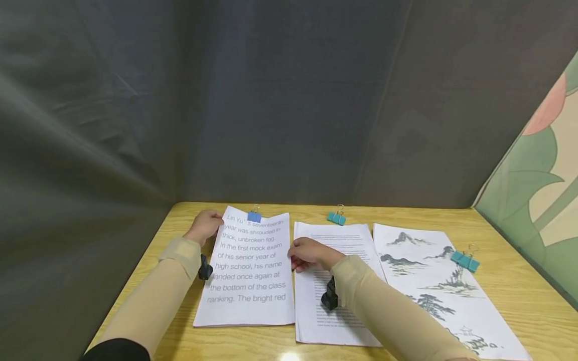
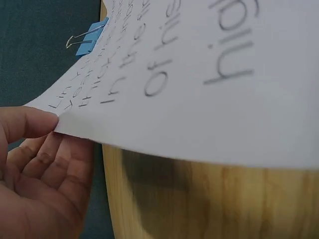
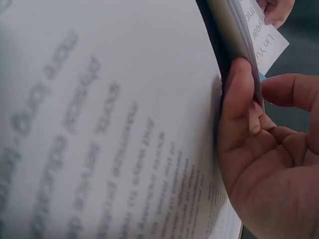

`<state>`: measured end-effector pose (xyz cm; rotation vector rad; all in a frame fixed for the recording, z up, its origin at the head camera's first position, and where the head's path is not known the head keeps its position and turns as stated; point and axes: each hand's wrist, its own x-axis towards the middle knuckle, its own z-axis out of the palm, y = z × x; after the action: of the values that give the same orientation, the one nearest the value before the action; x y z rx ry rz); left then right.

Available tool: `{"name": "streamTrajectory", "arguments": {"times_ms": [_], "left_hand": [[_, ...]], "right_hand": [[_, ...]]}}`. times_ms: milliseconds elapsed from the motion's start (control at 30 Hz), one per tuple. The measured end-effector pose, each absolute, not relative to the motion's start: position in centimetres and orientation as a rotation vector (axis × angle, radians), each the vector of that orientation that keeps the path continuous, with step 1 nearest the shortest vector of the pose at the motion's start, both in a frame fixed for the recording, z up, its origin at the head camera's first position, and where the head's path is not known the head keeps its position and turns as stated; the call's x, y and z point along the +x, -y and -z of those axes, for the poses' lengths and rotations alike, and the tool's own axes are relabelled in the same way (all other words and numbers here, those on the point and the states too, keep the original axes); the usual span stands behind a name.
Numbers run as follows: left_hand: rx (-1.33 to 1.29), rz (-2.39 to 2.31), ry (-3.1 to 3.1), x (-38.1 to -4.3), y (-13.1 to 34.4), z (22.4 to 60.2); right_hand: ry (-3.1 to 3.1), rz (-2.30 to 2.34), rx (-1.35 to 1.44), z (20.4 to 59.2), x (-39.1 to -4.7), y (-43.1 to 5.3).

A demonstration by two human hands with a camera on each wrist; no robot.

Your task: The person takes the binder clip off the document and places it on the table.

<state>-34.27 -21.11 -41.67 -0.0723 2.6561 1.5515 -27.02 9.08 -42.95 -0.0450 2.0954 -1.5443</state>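
Observation:
A stack of large-print paper sheets (image 1: 250, 265) is held between both hands, its upper part lifted off the table. My left hand (image 1: 205, 226) pinches its upper left corner; in the left wrist view the thumb (image 2: 42, 122) lies on top and the fingers are underneath. My right hand (image 1: 311, 253) grips the right edge; the right wrist view shows several layered sheet edges (image 3: 239, 35) between thumb and fingers. A blue binder clip (image 1: 254, 217) sits at the stack's top edge, its wire handles pointing away. Beneath my right hand lies a second stack, in small print (image 1: 334, 321).
Ink landscape pictures on paper (image 1: 433, 281) lie to the right, with a teal binder clip (image 1: 465, 261) at their right edge. Another teal clip (image 1: 336, 218) stands behind the small-print stack. A dark curtain (image 1: 289, 110) rises behind the wooden table (image 1: 180, 321).

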Motion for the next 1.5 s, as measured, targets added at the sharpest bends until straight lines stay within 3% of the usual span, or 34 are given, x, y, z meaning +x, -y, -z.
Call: {"name": "streamTrajectory", "arguments": {"times_ms": [833,1500], "left_hand": [[-0.158,-1.785,-2.522,-32.1,20.0,42.3],[-0.193,-1.842,-2.504,-31.8,19.0,42.2]], "right_hand": [[-2.634,1.442,-0.01,40.5,-30.0,-9.3],[-2.696,1.421,-0.202,38.1,-31.7,-6.8]]}}
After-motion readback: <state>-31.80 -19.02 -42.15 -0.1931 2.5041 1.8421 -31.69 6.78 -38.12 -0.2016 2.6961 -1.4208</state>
